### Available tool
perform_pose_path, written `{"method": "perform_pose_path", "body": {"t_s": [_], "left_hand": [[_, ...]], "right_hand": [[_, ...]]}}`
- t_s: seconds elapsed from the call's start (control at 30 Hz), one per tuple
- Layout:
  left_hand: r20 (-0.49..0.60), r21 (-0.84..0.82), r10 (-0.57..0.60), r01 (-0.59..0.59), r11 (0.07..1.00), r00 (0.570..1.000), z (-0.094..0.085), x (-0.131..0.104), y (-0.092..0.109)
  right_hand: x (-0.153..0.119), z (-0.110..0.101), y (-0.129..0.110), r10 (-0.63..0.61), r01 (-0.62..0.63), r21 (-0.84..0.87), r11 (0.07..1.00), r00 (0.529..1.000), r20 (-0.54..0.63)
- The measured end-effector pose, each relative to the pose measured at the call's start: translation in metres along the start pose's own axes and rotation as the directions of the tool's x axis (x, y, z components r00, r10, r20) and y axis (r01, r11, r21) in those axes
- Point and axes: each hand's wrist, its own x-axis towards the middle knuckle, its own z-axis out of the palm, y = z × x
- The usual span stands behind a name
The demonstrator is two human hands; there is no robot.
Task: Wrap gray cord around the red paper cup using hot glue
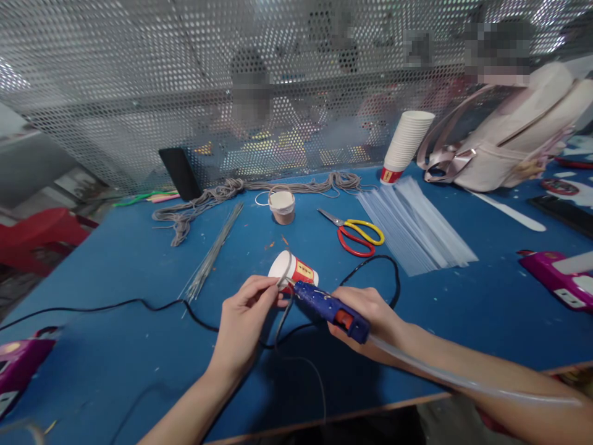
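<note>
A white paper cup with a red and gold band (303,272) lies tilted on its side, and a grey cord (281,321) runs around it and hangs down toward the table's front edge. My left hand (250,309) is closed at the cup's near side, thumb and fingers pinching the cord against it. In my right hand (365,315) is a blue hot glue gun (319,301), its nozzle pointing left at the cord on the cup. A long clear glue stick (463,377) trails from the gun's back over my forearm.
Scissors with red and yellow handles (356,237), a small cord-wrapped cup (282,207), thin wires (215,247), clear strips (412,225) and grey cord bundles (199,207) lie around. Stacked cups (407,145) and a backpack (500,136) stand before the perforated metal screen (139,93). A black cable (139,301) crosses the table.
</note>
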Motion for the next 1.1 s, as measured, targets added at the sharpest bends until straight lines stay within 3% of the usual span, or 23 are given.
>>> {"method": "perform_pose_path", "body": {"t_s": [0.5,0.63,0.8,0.97,1.1], "left_hand": [[0.013,0.002,-0.014,0.014,1.0,1.0,-0.003,0.001,-0.002],[0.017,-0.023,-0.005,0.005,1.0,1.0,-0.003,0.001,-0.002],[0.014,-0.043,-0.021,0.022,0.999,1.0,-0.002,0.001,0.0],[0.034,-0.051,-0.014,0.016,0.999,0.999,-0.002,0.002,0.0],[0.046,-0.044,-0.014,0.016,0.999,0.999,-0.003,0.001,0.0]], "right_hand": [[0.0,0.001,0.0,0.032,-0.032,-0.022,0.999,0.999,-0.034],[0.002,-0.002,-0.003,0.017,-0.017,0.023,1.0,1.0,-0.012],[0.002,-0.005,-0.006,0.089,-0.09,0.003,0.996,0.995,0.049],[0.001,-0.004,-0.005,0.046,-0.046,0.058,0.997,0.999,0.002],[0.003,-0.008,-0.007,0.105,-0.106,0.017,0.994,0.993,0.055]]}}
